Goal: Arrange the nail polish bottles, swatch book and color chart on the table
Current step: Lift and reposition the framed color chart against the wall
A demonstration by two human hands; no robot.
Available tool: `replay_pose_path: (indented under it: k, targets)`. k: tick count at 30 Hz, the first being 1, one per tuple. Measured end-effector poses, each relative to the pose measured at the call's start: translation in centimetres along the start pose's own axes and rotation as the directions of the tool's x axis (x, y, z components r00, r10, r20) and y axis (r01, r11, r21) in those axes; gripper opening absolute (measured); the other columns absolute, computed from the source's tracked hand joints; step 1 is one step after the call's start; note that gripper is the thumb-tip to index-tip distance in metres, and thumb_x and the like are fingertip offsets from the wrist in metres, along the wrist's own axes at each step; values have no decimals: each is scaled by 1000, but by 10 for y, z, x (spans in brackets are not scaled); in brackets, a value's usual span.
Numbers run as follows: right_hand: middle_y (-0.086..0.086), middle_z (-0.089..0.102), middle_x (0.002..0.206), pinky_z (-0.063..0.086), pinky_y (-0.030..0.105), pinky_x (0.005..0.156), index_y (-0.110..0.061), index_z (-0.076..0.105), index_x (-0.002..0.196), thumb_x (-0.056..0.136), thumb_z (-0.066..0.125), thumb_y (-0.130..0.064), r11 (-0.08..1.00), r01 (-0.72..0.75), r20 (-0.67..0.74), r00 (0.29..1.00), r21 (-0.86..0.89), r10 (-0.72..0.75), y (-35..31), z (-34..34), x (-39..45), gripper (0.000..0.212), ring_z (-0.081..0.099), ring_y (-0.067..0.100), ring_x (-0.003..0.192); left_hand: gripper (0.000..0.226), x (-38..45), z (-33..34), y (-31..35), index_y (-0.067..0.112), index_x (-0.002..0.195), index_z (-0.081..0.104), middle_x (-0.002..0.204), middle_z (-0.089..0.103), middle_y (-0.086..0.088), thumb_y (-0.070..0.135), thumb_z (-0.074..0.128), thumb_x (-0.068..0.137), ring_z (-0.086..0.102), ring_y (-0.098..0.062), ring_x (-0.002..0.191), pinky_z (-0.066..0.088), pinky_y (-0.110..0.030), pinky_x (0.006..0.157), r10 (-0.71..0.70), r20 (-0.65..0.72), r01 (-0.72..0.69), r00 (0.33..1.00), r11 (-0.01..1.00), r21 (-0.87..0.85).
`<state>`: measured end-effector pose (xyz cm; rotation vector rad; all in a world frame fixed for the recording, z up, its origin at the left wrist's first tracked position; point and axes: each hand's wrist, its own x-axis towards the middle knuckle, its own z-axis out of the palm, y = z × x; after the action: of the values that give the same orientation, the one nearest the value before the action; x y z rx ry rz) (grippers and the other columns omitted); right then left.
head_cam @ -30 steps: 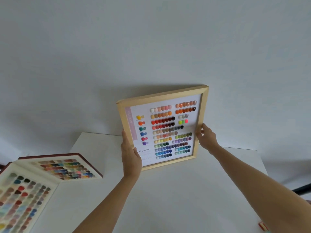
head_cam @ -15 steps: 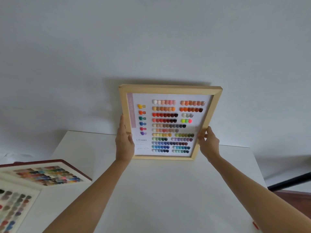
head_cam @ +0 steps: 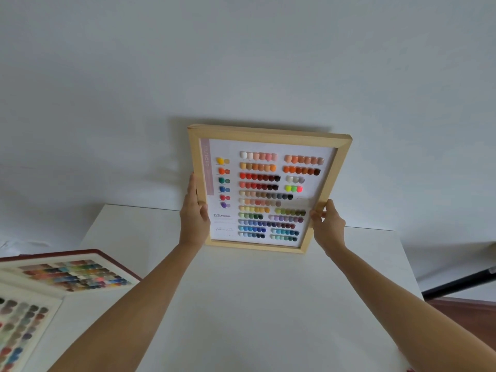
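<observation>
The color chart, a light wooden frame holding rows of painted nail tips on white card, stands upright at the far edge of the white table, against the wall. My left hand grips its left side rail. My right hand pinches the lower right rail. The frame's bottom edge sits at or just above the tabletop; contact is unclear. The swatch book lies open at the left with a dark red cover and pages of color samples. No nail polish bottles are in view.
The white wall rises directly behind the table. A dark bar and brown floor show past the table's right edge. A small reddish item peeks in at the bottom right corner.
Both hands have carried the chart back toward the wall and turned it from tilted to more square and upright. The view has shifted left to right, pushing the swatch book toward the left edge.
</observation>
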<state>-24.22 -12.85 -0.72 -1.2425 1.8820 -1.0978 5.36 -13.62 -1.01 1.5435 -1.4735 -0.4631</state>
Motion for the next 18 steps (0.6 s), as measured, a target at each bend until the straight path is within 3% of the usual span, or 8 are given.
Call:
replay_pose_path:
  k: [11,18]
  targets:
    - [0,56,96,44,13,47,-15,44,109,98,46,-16,999,-21,20,1000,-39,22,-3,-2,-1,12,59,9,71,84,-2,-4,5,34,149,3,145,41,-10,3,56,91,56,-27,123,58,-40,79,-29,33,27,999,998,55]
    - [11,61,104,45,20,50,-12,44,106,98,45,-17,996,-28,37,999,-84,31,-7,-5,-1,10,57,16,73,85,-7,-9,10,36,149,1,146,40,-10,3,55,92,56,-28,123,59,-40,77,-61,59,58,996,997,52]
